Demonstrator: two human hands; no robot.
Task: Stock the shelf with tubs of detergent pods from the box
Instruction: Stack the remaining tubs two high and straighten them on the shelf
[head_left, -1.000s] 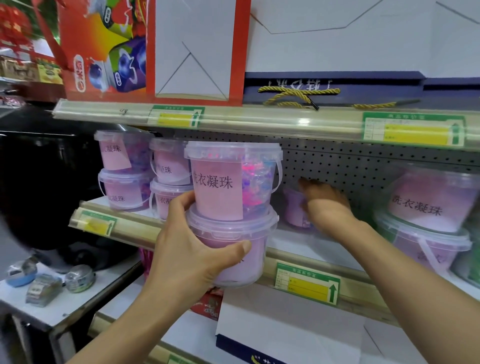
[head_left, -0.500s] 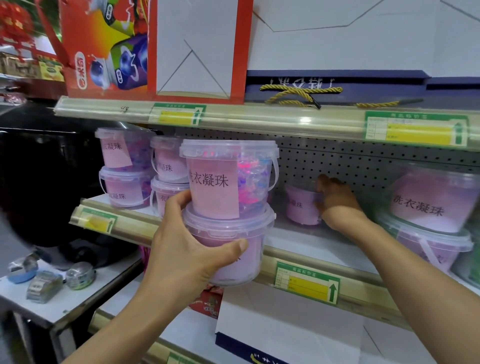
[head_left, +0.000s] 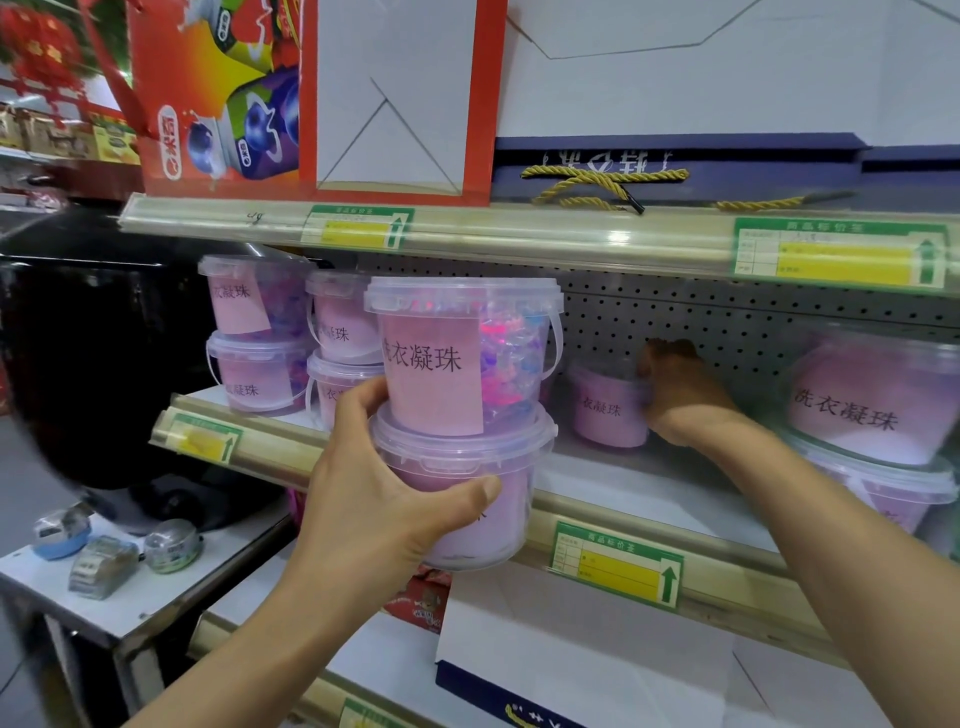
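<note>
A shop aisle: a cream metal shelf with a perforated back panel runs across the middle, green and yellow price tags clipped to its front rail. On the shelf above, at 12 o'clock, stand a red carton and white and navy gift boxes with gold rope handles. At 8 o'clock a white side table carries a few small wrapped items beside a large black rounded object.

At 10 o'clock on the shelf, four clear lidded tubs sit in two stacks of two, pink labels facing out, coloured pods showing through the walls. At 3 o'clock, another stack of two tubs stands at the right edge.

The left hand grips the lower of two stacked tubs held in front of the shelf's front rail near centre, thumb across its front, fingers curled behind; the upper one shows pink and blue pods beside its label. The right hand reaches deep to the back panel, fingers curled round the side of a single tub standing on the shelf at about 2 o'clock of the held pair.
</note>
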